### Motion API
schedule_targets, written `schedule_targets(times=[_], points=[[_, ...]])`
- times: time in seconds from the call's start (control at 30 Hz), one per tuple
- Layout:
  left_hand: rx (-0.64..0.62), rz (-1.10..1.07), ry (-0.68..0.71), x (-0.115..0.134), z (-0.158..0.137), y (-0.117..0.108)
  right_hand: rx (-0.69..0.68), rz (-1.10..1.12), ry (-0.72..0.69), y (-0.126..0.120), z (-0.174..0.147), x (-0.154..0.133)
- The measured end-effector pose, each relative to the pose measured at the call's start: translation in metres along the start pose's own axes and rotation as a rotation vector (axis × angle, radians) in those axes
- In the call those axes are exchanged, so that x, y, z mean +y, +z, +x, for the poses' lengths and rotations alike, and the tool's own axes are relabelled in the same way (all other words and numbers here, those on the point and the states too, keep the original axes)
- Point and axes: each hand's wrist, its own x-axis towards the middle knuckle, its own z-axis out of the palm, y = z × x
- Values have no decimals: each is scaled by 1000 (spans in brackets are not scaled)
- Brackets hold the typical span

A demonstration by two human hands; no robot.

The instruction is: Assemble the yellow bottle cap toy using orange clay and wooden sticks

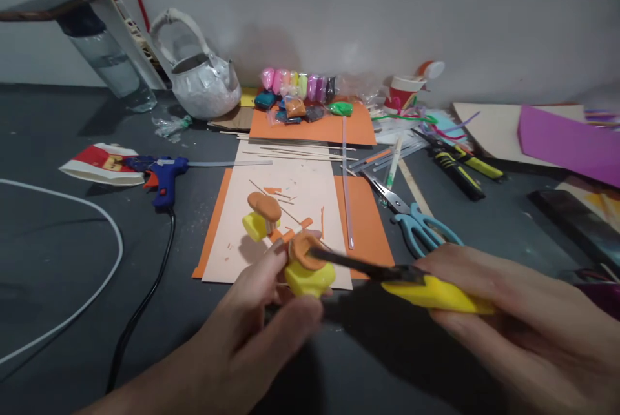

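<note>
My left hand point(264, 312) grips a small clay piece, with a yellow block point(310, 279) at its base and an orange clay cap point(301, 247) on top. My right hand point(513, 312) holds a yellow-handled tool point(450, 295) with a thin dark blade, blurred by motion, whose tip touches or overlaps the orange cap. Just beyond my left fingers is a second orange disc point(264, 206) over a yellow block point(254, 226). Whether it is joined to the held piece, I cannot tell. Beneath lies a pale sheet point(217, 260) with thin sticks and orange scraps.
At the left lies a blue glue gun point(165, 182) with its cord. Blue-handled scissors point(419, 228) and yellow-black pliers point(458, 173) rest at the right. Behind stand a silver kettle point(206, 89), packets of coloured clay point(295, 86), a red-white cup point(403, 93) and a water bottle point(113, 66).
</note>
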Motion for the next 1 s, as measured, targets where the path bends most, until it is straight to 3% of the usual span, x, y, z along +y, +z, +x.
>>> schedule_targets(times=[0.07,0.2,0.4,0.77,1.0], points=[[29,-174,-9,4,3,3,48,105,149,6,1,3],[48,-452,-12,6,12,8,149,107,458,19,3,16],[10,-479,17,0,14,9,115,-45,597,30,6,39],[-122,-442,51,-1,7,10,-83,-354,541,40,2,47],[-103,-294,-2,3,3,6,27,-370,407,40,1,43]])
